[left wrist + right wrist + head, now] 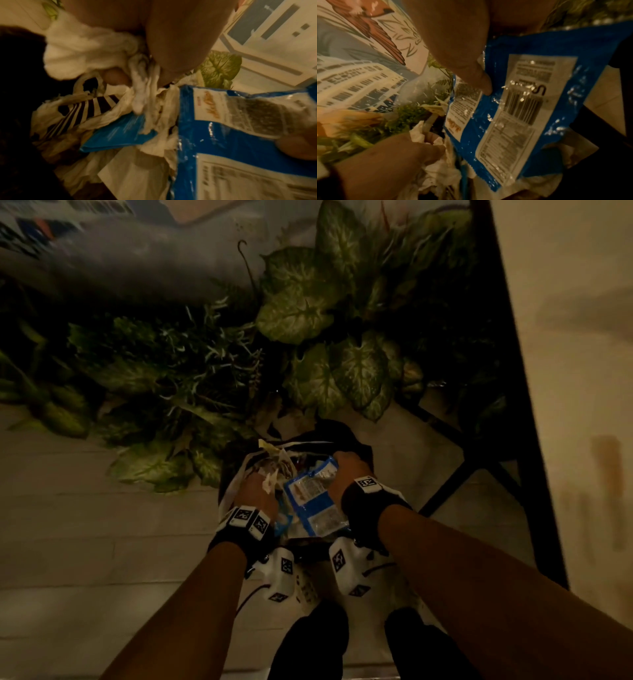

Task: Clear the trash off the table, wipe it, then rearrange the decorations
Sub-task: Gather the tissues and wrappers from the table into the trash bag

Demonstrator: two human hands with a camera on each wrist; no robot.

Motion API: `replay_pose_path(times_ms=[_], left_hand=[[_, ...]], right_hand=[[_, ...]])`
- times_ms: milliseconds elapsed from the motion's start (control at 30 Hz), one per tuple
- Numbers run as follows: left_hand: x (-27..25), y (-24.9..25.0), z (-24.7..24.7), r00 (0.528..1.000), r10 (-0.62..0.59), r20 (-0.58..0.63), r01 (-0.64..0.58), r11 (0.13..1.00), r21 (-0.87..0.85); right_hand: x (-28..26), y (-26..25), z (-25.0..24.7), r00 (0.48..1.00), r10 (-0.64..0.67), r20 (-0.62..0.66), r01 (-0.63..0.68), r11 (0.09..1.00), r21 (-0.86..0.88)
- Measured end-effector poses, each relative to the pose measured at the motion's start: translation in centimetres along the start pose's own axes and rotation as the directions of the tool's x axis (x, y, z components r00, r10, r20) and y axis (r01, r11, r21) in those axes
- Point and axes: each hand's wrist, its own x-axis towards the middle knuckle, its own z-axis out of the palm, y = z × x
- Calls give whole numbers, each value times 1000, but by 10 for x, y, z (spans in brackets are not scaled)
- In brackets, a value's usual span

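In the head view both hands hover over an open trash bag (228, 491) on the floor, stuffed with paper and wrappers. My left hand (257, 491) pinches a crumpled white tissue (270, 479). In the left wrist view the tissue (82, 54) bulges from under that hand's fingers (180, 40). My right hand (344, 470) grips a blue snack wrapper (313, 503) by its top edge. In the right wrist view the thumb (483, 82) presses the blue snack wrapper (539, 102) beside its barcode. The left hand (393, 162) clutches tissue (436, 170) just below it.
Artificial leafy plants (308, 313) crowd the floor right behind the bag. A black table frame (507, 378) runs down the right side beside a pale wall. A large printed sheet (102, 251) lies at the upper left. My black-clad feet (308, 645) stand below on tile.
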Motion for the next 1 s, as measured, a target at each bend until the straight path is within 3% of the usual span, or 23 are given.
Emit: replay_pose_path(times_ms=[133, 233, 367, 467, 533, 600, 700, 867, 1000], left_hand=[[34, -19, 32, 985, 161, 68, -164, 985, 54], [57, -48, 59, 988, 95, 118, -99, 995, 27], [11, -32, 32, 978, 203, -47, -208, 970, -126], [-5, -30, 28, 980, 183, -84, -195, 965, -173], [-6, -30, 27, 988, 151, -18, -152, 976, -158], [-3, -30, 27, 987, 147, 59, -141, 986, -88], [-22, -22, 9, 979, 204, 15, -202, 976, -82], [-65, -10, -38, 989, 25, -148, -62, 966, -250], [-97, 10, -72, 979, 84, -185, -124, 968, -216]], right_hand=[[30, 12, 16, 999, 36, -17, -36, 999, -18], [34, 21, 26, 992, 72, -101, -80, 994, -79], [20, 26, 37, 968, 14, -252, -58, 984, -166], [10, 25, 43, 951, -55, -306, -1, 983, -182], [6, 23, 43, 974, -72, -214, 38, 987, -159], [3, 20, 42, 998, -59, 11, 60, 993, -106], [-11, 14, 37, 969, -52, 242, 79, 991, -105], [-59, -7, 8, 966, -148, 214, 162, 986, -47], [-125, -24, -34, 934, -319, 162, 325, 946, -7]])
